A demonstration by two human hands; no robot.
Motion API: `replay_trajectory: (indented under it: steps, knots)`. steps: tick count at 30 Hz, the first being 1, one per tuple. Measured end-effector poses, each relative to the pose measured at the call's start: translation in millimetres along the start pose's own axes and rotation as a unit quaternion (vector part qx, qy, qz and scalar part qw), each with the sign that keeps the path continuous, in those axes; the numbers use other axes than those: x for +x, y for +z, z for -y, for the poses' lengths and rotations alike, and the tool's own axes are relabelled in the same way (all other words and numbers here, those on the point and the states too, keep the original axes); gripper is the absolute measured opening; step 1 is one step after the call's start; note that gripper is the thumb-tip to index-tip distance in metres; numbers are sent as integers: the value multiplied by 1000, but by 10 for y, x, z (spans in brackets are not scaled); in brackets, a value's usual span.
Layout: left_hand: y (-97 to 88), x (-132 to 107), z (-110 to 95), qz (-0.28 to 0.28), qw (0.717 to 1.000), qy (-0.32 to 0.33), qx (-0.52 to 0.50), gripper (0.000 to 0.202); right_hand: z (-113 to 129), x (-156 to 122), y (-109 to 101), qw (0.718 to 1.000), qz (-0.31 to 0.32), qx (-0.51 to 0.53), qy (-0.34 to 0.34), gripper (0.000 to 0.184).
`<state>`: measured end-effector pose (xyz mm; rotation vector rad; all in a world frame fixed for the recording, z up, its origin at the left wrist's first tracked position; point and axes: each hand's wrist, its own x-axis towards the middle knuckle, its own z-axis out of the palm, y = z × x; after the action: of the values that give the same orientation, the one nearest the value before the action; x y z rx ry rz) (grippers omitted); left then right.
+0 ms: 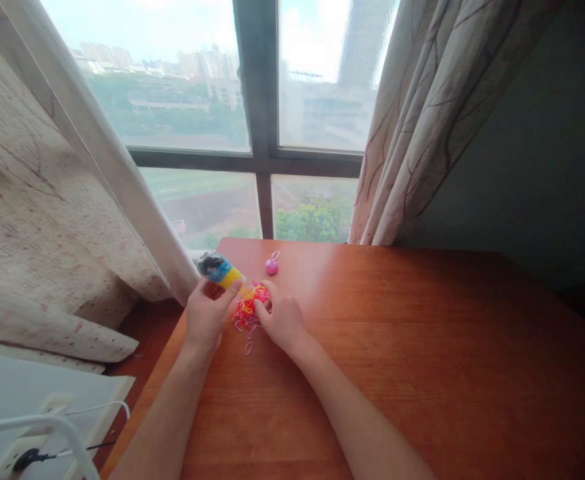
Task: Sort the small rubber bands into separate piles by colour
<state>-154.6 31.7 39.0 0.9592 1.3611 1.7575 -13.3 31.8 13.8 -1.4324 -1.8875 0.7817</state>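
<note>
My left hand (208, 312) is wrapped round a clear container (221, 268) with bands of black, blue and yellow inside. The container lies tilted, its black end up and to the left, its yellow end towards a heap of small hair ties (245, 315). These ties are red, pink and yellow and lie loose on the table. My right hand (283, 319) is at the heap's right side, thumb and fingers curled round some of the ties. One loose pink tie (249, 348) lies in front of the heap. A pink lid (271, 266) with a pale loop stands behind.
The brown wooden table (397, 347) reaches to the window (265, 160). Patterned curtains hang left (47, 173) and right (422, 120). At the lower left is a white panel (7, 380) with sockets, a black plug (26, 459) and white cables, beyond the table's left edge.
</note>
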Motion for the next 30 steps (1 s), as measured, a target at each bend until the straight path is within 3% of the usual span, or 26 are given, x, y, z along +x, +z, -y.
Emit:
replay_trajectory:
  steps: [5,15,30]
  knots:
    - [-15,6,5,10,1000,-13,9,40,-17,2,4,1000,-3,12,-1,46]
    - [-33,29,-19,-24,1000,-10,-11,40,-57,23,-23,997,-16,68,-17,37]
    - [-37,35,-18,-28,999,-7,-46,39,-57,15,5,997,-18,67,-31,37]
